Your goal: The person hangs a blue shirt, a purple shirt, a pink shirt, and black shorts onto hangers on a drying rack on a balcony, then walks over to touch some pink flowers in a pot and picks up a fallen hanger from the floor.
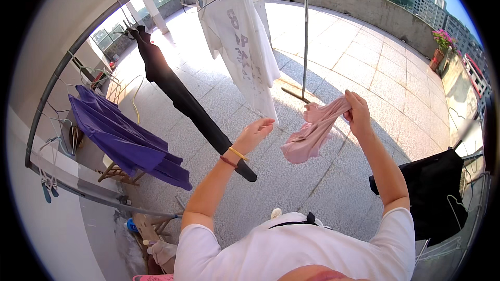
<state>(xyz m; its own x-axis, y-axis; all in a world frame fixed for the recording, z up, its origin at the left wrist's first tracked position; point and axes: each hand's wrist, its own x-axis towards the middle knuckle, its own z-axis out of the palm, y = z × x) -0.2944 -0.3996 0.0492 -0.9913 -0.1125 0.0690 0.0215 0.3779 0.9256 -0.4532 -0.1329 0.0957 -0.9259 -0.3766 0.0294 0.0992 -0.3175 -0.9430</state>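
A pink cloth garment [308, 136] hangs crumpled from my right hand [357, 113], whose fingers pinch its upper end. To its left, my left hand [256, 134] holds nothing, with its fingers bent and partly spread; the wrist wears a yellow bangle and a reddish band. A white printed T-shirt [242, 43] hangs on a hanger beyond my hands, its lower tip near the left fingertips in the view. Long black hosiery or trousers [187, 101] hang from the rail and pass behind my left wrist.
A curved metal rail [58, 66] runs around the left. Purple clothing [125, 136] hangs there beside hangers [66, 132]. Black clothing [433, 191] hangs at the right. A metal pole [305, 39] stands on the tiled floor [351, 58]; a parapet [351, 4] lies beyond.
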